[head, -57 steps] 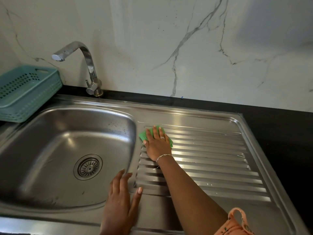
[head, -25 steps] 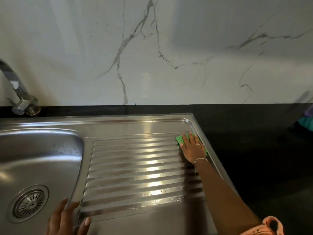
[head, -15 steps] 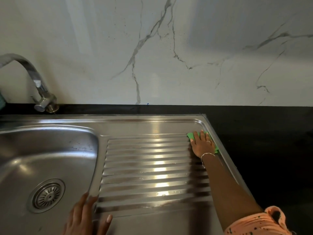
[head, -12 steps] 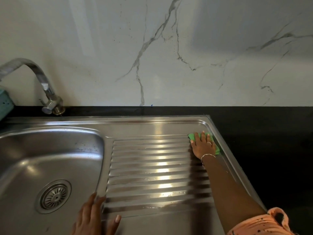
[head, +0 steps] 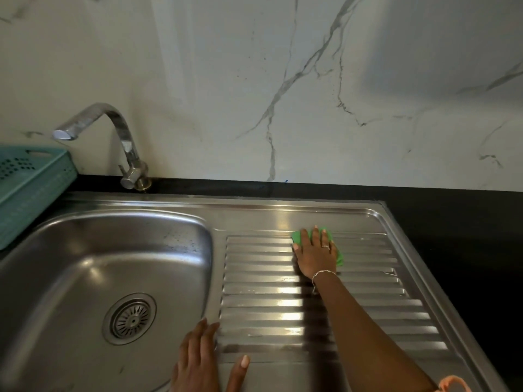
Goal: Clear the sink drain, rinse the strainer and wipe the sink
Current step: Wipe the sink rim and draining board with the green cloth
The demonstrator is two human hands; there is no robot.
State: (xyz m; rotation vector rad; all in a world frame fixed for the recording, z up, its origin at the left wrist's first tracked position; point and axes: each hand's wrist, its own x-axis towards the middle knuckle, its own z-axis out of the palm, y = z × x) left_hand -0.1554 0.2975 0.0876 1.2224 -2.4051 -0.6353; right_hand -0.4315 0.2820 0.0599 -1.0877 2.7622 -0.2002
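The steel sink has a basin on the left with a round strainer seated in its drain. A ribbed drainboard fills the right half. My right hand lies flat with straight fingers on a green cloth, pressing it onto the far part of the drainboard. Most of the cloth is hidden under the hand. My left hand rests flat on the sink's front rim, between basin and drainboard, holding nothing.
A chrome tap rises behind the basin, its spout pointing left. A teal plastic basket stands at the far left on the black counter. A white marble wall closes off the back.
My right hand has slid the green cloth leftward from the drainboard's far right corner toward its middle. The view has swung left, bringing the basin, tap and basket back in.
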